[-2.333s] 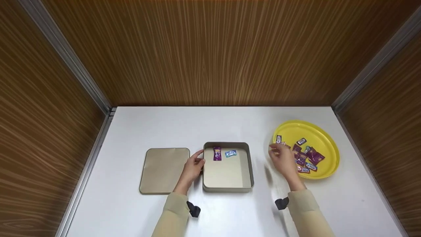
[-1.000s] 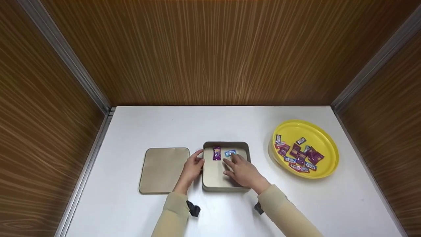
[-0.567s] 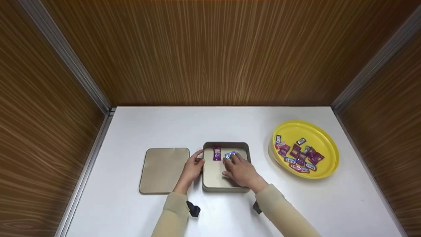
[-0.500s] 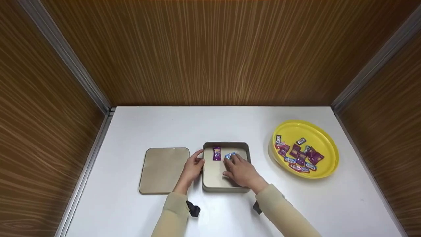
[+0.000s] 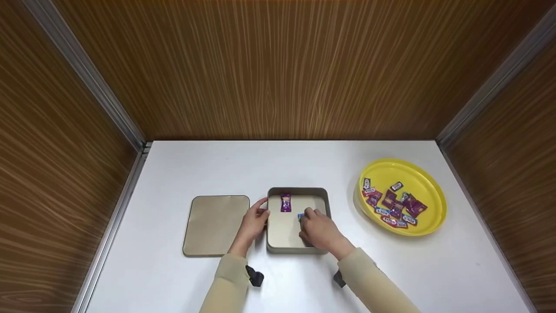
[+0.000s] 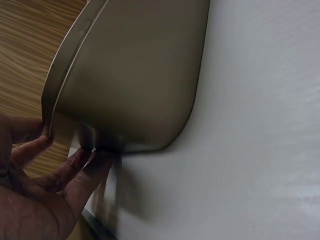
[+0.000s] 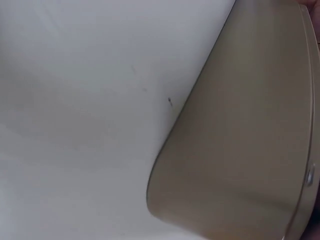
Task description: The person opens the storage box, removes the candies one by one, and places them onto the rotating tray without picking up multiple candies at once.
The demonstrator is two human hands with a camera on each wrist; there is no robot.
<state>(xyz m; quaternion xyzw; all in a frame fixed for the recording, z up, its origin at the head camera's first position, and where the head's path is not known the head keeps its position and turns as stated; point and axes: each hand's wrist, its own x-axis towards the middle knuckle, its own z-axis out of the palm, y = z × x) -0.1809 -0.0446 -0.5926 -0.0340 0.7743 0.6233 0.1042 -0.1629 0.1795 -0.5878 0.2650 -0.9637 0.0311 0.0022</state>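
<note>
A square beige tin (image 5: 299,251) stands open on the white table. Inside, a purple-wrapped candy (image 5: 286,203) lies near the back left corner. My right hand (image 5: 320,230) reaches into the tin over its right side and pinches a blue-wrapped candy (image 5: 300,216), mostly covered by the fingers. Against the tin's left wall rest the fingertips of my left hand (image 5: 253,222). In the left wrist view, these fingers (image 6: 75,167) touch the wall from outside, near a corner. The right wrist view has mainly the tin's outer wall (image 7: 235,130); the fingers' work is hidden there.
A flat beige lid (image 5: 216,226) lies left of the tin, partly behind the left forearm. On the right stands a round yellow tray (image 5: 417,178) with several purple, blue, red and dark candies. Wood-grain panels (image 5: 278,69) enclose the table at the back and sides.
My right hand came from the yellow tray into the tin, touched the blue candy with spread fingers, then drew it nearer with curled fingers. The left hand stays at the tin's wall.
</note>
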